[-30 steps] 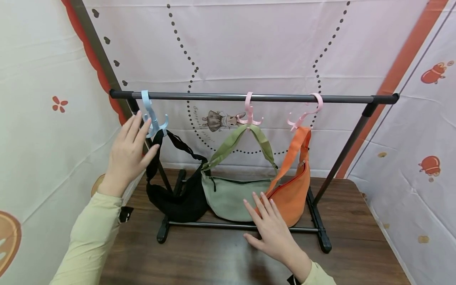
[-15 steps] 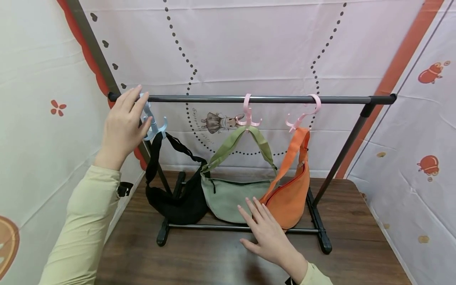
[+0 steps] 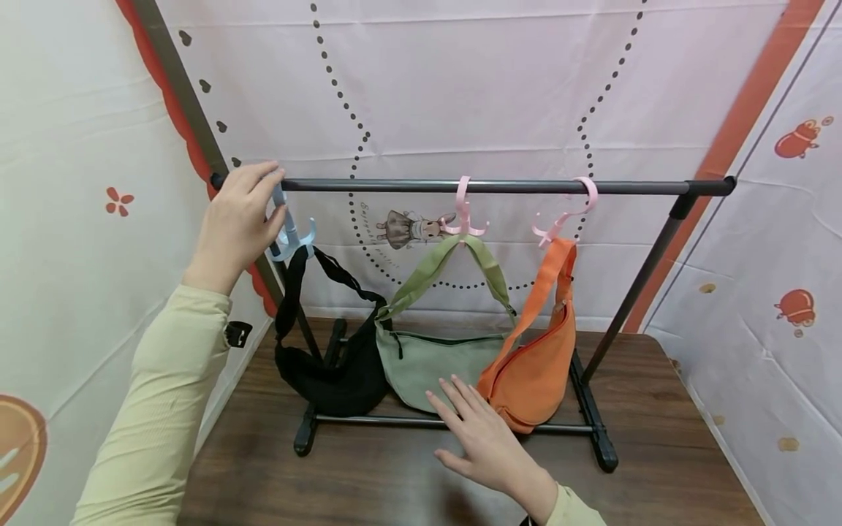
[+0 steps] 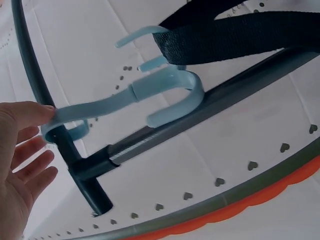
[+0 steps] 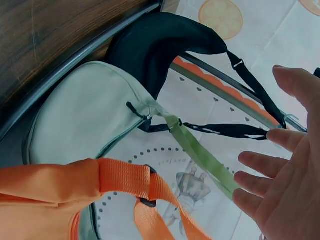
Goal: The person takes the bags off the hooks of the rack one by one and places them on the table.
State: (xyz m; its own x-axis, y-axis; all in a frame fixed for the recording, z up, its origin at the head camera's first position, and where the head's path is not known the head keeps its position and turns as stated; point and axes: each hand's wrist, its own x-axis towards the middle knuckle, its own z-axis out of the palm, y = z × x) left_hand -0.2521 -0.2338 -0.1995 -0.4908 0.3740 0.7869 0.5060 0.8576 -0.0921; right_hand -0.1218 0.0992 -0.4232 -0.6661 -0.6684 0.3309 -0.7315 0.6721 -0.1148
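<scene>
A light-blue bag hook (image 3: 289, 232) hangs at the left end of the rail (image 3: 395, 185), and the black bag (image 3: 338, 372) hangs from it by its strap. My left hand (image 3: 238, 215) is at the top of this hook, fingers bent over it and the thumb on its stem. In the left wrist view, a fingertip touches the blue hook (image 4: 100, 107) beside the rail. My right hand (image 3: 483, 442), fingers spread, hovers in front of the pale green bag (image 3: 427, 365) and the orange bag (image 3: 536, 372), holding nothing.
Two pink hooks, the middle one (image 3: 463, 212) and the right one (image 3: 567, 210), carry the green and orange bags. The black rack's lower bar (image 3: 408, 421) runs just above the wooden table (image 3: 342, 482). Printed cloth (image 3: 473, 88) lines the back and sides.
My left hand has risen from beside the blue hook to its top at the rail, and its fingers have bent. The right hand has shifted slightly left and down, still spread.
</scene>
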